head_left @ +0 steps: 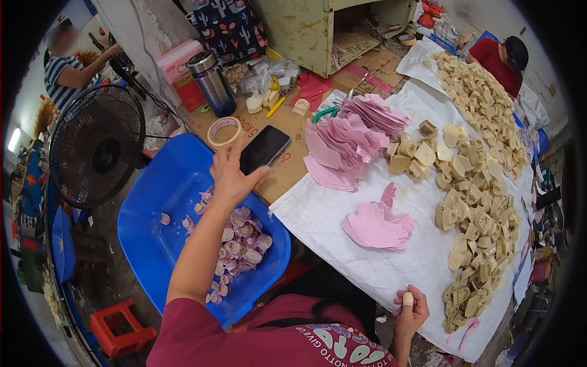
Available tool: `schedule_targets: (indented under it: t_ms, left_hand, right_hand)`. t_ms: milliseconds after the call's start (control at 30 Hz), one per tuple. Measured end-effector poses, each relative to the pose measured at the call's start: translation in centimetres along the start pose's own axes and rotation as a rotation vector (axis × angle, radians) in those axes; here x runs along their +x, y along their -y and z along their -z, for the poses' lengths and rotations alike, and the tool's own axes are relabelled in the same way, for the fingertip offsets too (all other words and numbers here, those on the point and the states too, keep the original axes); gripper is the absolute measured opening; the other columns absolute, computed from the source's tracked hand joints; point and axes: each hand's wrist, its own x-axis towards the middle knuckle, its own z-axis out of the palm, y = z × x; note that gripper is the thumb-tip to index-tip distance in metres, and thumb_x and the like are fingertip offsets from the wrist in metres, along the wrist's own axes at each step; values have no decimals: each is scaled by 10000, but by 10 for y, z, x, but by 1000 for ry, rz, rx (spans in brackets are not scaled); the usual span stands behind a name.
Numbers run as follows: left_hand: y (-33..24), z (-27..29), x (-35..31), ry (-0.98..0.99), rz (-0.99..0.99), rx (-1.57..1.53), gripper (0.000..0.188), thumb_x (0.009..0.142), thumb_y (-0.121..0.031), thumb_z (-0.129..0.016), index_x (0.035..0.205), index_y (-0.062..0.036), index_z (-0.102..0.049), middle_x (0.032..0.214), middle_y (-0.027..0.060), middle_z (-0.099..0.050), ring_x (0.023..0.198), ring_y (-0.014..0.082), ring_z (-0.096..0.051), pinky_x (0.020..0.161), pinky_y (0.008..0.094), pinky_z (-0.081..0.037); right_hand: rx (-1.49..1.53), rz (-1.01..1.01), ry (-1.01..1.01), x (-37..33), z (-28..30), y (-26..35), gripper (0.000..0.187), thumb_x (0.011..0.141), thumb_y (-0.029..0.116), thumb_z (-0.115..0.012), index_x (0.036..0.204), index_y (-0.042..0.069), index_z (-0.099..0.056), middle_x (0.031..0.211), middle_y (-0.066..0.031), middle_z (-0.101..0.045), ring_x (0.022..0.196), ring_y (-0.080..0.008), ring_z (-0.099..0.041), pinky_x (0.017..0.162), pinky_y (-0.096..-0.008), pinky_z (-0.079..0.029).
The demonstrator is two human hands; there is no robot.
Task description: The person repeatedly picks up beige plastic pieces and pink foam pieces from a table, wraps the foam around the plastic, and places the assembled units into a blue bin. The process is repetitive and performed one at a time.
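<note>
My left hand [234, 170] reaches over the rim of a blue basin, open, thumb spread away from the fingers. Its fingertips are close to a roll of beige tape [212, 136], and its thumb is by the lower edge of a black phone [265, 148]; contact is unclear. My right hand [411, 313] is closed at the near edge of the white cloth [330, 211]. A pale tip shows at its thumb, a cover or a small piece; I cannot tell which. Pink cut sheets [379, 226] lie ahead of it, with a thicker pink stack [342, 144] behind.
Beige moulded pieces [483, 214] are heaped along the cloth's right side. The blue basin [137, 211] holds small pink-and-beige pieces [241, 244]. A steel flask [211, 84], green-handled scissors [325, 114], a black fan [98, 147] and a red stool [122, 328] stand around. Two other people are farther back.
</note>
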Motion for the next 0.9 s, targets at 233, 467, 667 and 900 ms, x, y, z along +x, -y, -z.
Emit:
schedule_targets:
  t_ms: [233, 467, 667, 900]
  left_hand:
    - [82, -12, 58, -43, -81, 134, 341, 813, -220, -658, 1122, -73, -649, 1210, 146, -584, 1189, 320, -506, 976, 511, -367]
    - [-32, 35, 10, 45, -124, -493, 154, 881, -100, -625, 968, 21, -661, 792, 50, -664, 748, 111, -583, 669, 269, -452]
    - [-142, 24, -115, 275, -333, -813, 121, 854, -71, -662, 962, -16, -655, 864, 60, -662, 803, 162, -603, 864, 323, -427]
    - [-190, 21, -158, 477, -385, -953, 149, 860, -85, -651, 1007, -61, -644, 908, 50, -659, 840, 191, -628, 1067, 447, -266]
  right_hand:
    - [10, 7, 11, -1, 0, -4, 201, 933, 91, -583, 1108, -3, -617, 872, -100, -683, 658, -79, -616, 425, -158, -416]
    - [38, -94, 164, -9, -13, 29, 230, 905, 86, -602, 1110, -16, -614, 964, -115, -684, 792, -120, -644, 650, -231, -532]
    - [4, 479, 340, 17, -74, 89, 456, 824, 33, -653, 1270, 14, -562, 1287, -159, -556, 976, -229, -626, 796, -310, -509]
    - [-92, 660, 259, 16, -58, 92, 467, 808, 74, -705, 1255, 19, -583, 1310, -186, -536, 1109, -262, -600, 916, -345, -483]
